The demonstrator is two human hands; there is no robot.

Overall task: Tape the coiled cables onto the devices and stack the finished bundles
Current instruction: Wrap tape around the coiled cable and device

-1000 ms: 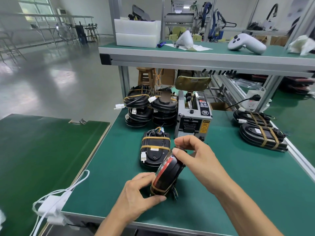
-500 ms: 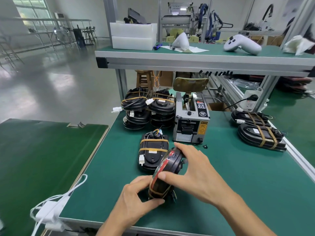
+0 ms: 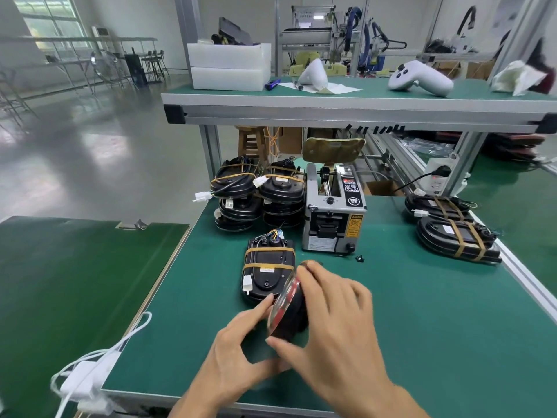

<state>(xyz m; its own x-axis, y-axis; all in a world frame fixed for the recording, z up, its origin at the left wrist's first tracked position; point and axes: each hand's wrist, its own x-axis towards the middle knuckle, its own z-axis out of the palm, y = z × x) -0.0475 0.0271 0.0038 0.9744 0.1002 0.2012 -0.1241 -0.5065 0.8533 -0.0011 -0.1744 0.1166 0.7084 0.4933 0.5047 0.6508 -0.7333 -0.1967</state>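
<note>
The device [image 3: 287, 309] stands on its edge near the front of the green table [image 3: 422, 327], and both hands hold it. The right hand [image 3: 334, 324] wraps over its top and far side. The left hand [image 3: 241, 354] pinches its near side with finger and thumb. It looks like tape is being pressed down on it, but the hands hide the tape and the cable.

Some of the job looks done. One taped bundle [image 3: 268, 270] lies flat just behind the hands. Two stacks of bundles [image 3: 256, 197] stand at the back left, next to the tape machine [image 3: 333, 212]. Two more taped bundles [image 3: 452, 230] lie well apart on the right. The one in the hands still has to go on a stack.

A small black bit [image 3: 359, 259] lies near the machine. White cables [image 3: 87, 378] hang off the front left corner. The flat bundle sits close, so it could get bumped.
</note>
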